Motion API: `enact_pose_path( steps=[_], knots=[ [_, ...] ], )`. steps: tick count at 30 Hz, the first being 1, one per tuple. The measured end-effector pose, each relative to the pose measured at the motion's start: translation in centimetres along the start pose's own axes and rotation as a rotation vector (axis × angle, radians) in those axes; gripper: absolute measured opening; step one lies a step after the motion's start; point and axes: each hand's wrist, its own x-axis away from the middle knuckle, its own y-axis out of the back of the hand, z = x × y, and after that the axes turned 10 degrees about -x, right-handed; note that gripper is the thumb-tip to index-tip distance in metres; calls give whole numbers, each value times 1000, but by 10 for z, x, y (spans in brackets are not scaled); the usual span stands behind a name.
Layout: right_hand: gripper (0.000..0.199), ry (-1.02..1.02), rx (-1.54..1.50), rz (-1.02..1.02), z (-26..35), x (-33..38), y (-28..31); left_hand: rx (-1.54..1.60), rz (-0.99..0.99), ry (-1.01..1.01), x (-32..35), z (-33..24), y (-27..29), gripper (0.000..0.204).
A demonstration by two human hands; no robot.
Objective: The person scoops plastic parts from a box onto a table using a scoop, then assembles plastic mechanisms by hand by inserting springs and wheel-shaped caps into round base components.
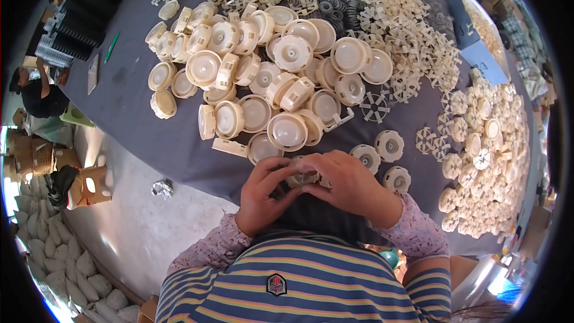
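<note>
Close to the table's near edge, my left hand [260,196] and my right hand [354,184] meet around a small round cream plastic part [304,177]. Fingers of both hands are closed on it and hide most of its shape. Right beside my right hand lie three round cream discs with grey centres, one of them a disc [389,146] at the far side of the group. Just beyond my hands spreads a heap of round cream plastic housings [289,131], some face up and others on edge.
Spoked cream plastic pieces [394,21] and grey wire coils [332,0] are piled at the back. Many small round parts [496,161] cover the right side, near a box [485,60]. A green pen [112,48] lies far left. Another person [43,94] is beyond the table's left edge.
</note>
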Motion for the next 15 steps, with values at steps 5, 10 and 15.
enact_pose_path(
  steps=[5,10,15],
  knots=[
    [32,100,142,2,-6,-2,-6,-46,-12,-8,3,3,0,50],
    [29,144,240,-114,-9,-7,20,-93,-27,-28,4,2,3,46],
    [33,27,377,-281,-28,-14,57,17,-133,47,7,-2,3,35]
  ],
)
